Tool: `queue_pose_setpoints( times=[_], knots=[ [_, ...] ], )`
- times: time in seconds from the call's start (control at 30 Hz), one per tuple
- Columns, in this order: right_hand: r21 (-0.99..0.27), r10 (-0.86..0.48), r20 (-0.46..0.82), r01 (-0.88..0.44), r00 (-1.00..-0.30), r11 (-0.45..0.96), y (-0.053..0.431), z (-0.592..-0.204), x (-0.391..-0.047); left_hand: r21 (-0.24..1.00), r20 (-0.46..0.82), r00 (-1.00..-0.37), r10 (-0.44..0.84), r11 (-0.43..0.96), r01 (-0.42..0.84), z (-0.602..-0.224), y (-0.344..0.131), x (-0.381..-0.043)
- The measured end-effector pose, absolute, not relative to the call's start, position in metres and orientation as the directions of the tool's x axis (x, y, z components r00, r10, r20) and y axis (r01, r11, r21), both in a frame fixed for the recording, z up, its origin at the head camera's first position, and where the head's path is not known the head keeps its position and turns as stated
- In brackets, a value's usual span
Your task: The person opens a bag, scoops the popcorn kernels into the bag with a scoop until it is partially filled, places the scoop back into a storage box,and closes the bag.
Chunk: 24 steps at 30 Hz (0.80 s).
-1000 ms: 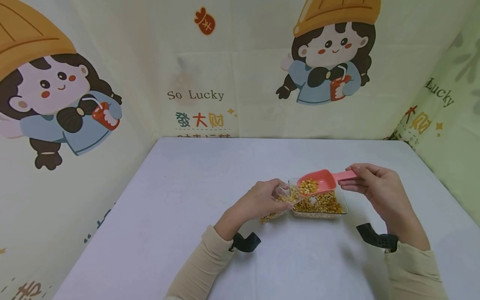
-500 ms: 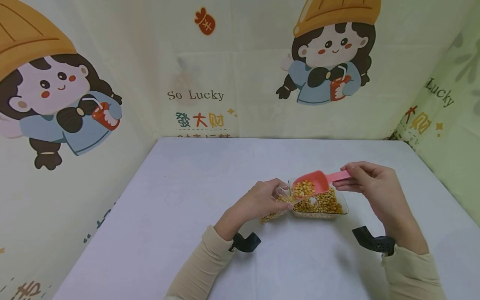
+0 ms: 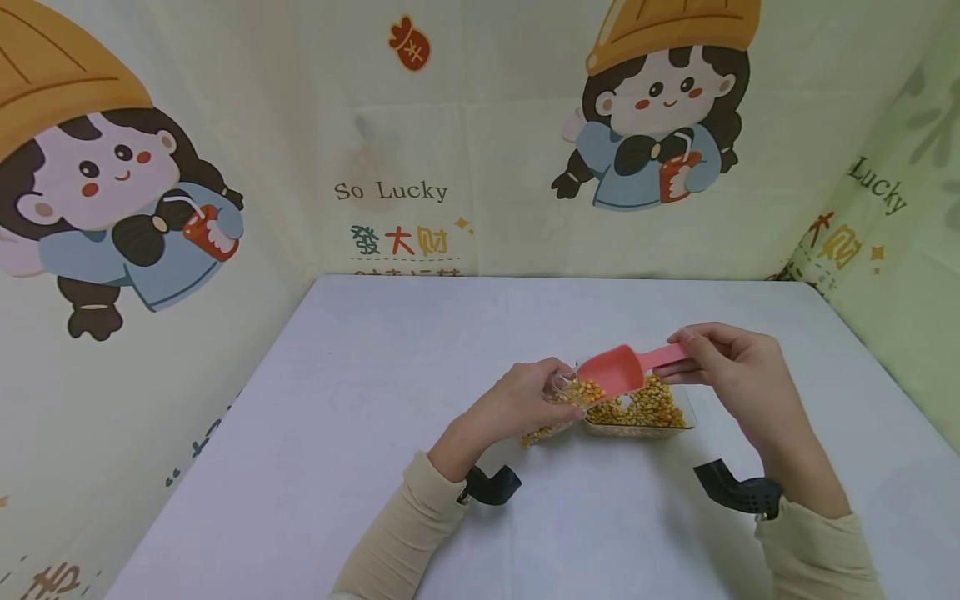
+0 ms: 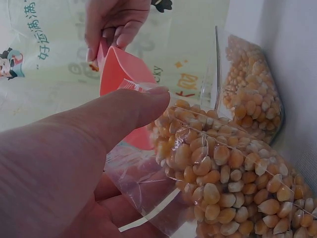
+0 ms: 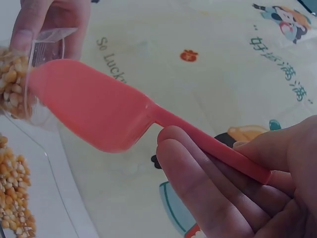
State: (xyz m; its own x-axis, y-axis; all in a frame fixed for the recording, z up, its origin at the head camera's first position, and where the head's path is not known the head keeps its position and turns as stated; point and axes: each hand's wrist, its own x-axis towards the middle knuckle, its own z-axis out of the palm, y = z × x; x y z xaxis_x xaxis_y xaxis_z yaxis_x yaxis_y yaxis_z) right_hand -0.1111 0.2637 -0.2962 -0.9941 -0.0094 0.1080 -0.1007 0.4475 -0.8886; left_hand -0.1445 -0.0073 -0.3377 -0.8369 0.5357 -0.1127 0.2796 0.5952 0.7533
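My right hand (image 3: pixel 738 367) pinches the handle of a pink scoop (image 3: pixel 617 369) between thumb and fingers. The scoop tilts to the left, and its front edge reaches into the mouth of a clear plastic bag (image 4: pixel 141 166). Corn kernels (image 4: pixel 242 183) fill the bag's lower part and lie at the scoop's tip. With thumb and fingers, my left hand (image 3: pixel 517 396) holds the bag's mouth spread. A rectangular glass container (image 3: pixel 637 432) of corn kernels stands just right of the bag, under the scoop. In the right wrist view the scoop's underside shows.
A white table (image 3: pixel 375 400) carries the bag and container. Behind it and along both sides hangs a printed cloth (image 3: pixel 510 167) with cartoon figures. Dark wrist-worn devices sit on the left wrist (image 3: pixel 492 485) and right wrist (image 3: pixel 738 490).
My right hand has moved left and tipped the scoop further; the kernels have slid from its bowl toward the bag's mouth. My left hand has stayed in place.
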Motion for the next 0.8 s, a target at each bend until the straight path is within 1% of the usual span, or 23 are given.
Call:
queue_pose_setpoints(
  times=[0.2, 0.47, 0.8],
  knots=[
    [-0.861, -0.016, 0.155, -0.143, -0.988, 0.488, 0.2583, -0.2937, -0.1087, 0.756, -0.116, -0.836, 0.537, 0.593, 0.276, -0.3377, -0.0079, -0.1446],
    [-0.849, -0.003, 0.142, -0.123, -0.990, 0.514, 0.2617, -0.2915, -0.1070, 0.761, -0.115, -0.835, 0.539, 0.588, 0.275, -0.3369, -0.0079, -0.1437],
    [-0.851, 0.018, 0.174, -0.142, -0.985, 0.505, 0.2645, -0.2897, -0.1049, 0.742, -0.112, -0.840, 0.531, 0.607, 0.285, -0.3351, -0.0084, -0.1433]
  ],
)
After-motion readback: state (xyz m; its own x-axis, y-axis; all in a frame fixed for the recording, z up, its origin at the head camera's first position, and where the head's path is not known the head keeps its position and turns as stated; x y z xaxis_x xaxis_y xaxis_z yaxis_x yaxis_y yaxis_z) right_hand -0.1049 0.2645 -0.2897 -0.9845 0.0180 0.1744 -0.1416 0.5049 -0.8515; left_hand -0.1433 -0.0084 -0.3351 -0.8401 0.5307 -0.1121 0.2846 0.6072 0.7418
